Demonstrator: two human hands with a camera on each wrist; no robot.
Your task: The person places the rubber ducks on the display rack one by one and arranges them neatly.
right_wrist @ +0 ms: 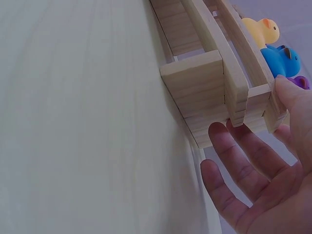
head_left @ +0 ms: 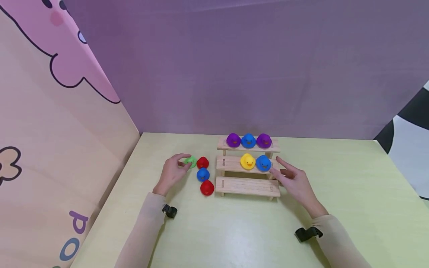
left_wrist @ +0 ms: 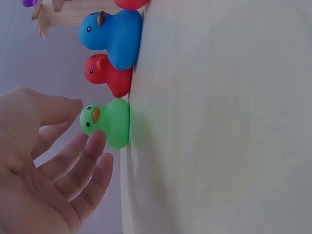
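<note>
A green toy duck sits on the table, and my left hand is around it, thumb and fingers bent loosely about its head. Beside that duck stand a red duck, a blue duck and another red duck. My right hand is at the right end of the middle wooden shelf, fingers spread. Its thumb comes close to the blue duck there, which sits next to a yellow duck.
The back shelf carries two purple ducks with a blue one between them. A lower wooden shelf stands in front. Behind the table hangs a purple backdrop; a printed panel borders the left.
</note>
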